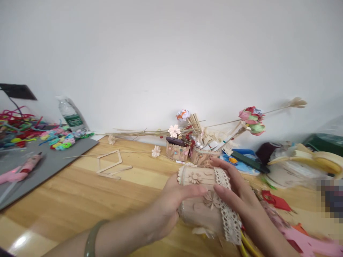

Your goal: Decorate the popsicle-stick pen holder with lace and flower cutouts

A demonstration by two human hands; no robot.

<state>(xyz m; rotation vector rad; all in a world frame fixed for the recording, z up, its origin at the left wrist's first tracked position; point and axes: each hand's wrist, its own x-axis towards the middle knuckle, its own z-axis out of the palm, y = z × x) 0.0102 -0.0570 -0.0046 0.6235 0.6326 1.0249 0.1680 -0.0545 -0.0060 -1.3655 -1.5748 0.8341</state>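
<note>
L hand (178,201) + R hand (239,196), both curled round 1 lace-trimmed container (198,214), w/ 2 pots (177,152) behind

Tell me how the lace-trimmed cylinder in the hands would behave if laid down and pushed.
The lace-trimmed cylinder would probably roll, given its rounded side, but unevenly, since flowers stand out from it. Their petals look thin and might snap. The lace band looks soft and could snag at its holes.

Tabletop (77,196) — glossy wood; lace (230,227) — matt.
</note>
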